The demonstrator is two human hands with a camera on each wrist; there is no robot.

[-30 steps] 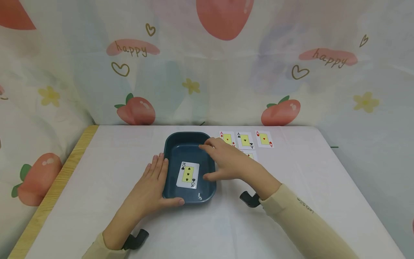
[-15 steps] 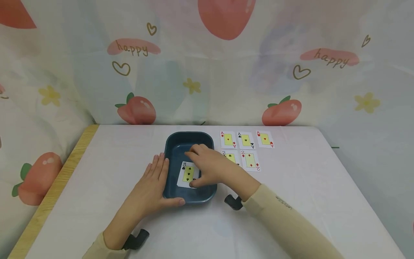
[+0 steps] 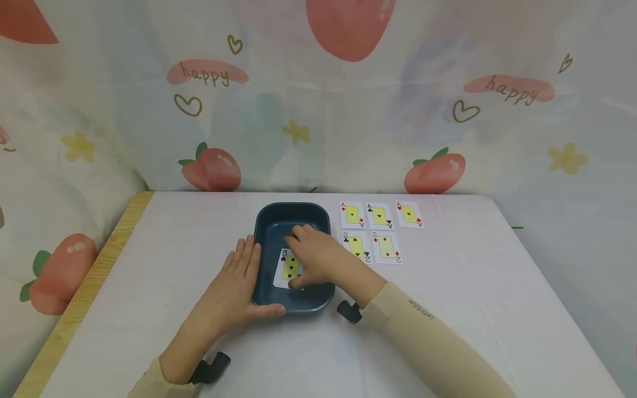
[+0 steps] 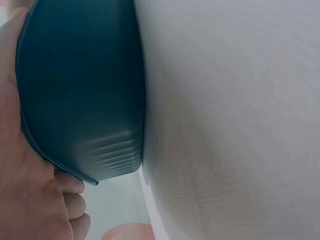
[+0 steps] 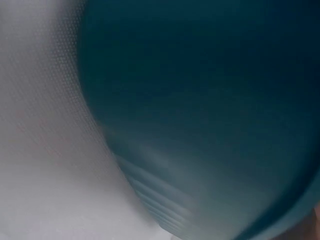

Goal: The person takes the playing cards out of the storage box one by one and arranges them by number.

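Note:
A dark blue tray [image 3: 293,302] stands on the white cloth in the head view. Inside lies a playing card [image 3: 288,270], a three of spades lying face up, with another card edge just under it. My left hand [image 3: 226,296] rests against the tray's left side, fingers straight along the rim and thumb at the near corner. From the right, my right hand [image 3: 320,258] reaches over the tray wall. Its thumb touches the card's near right corner while its bent fingers are apart from the thumb at the far side, covering the card's right part. The right wrist view shows mostly the tray's outer wall [image 5: 200,115].
Right of the tray lie face-up cards in two rows: ace of diamonds [image 3: 352,215], ace of clubs [image 3: 380,216] and ace of hearts [image 3: 410,214], then two of clubs [image 3: 356,247] and two of diamonds [image 3: 386,247]. A printed curtain [image 3: 348,138] hangs behind.
My right hand has moved left from the tray's right rim to over the card, uncovering the twos on the table. The left hand and the tray have stayed put.

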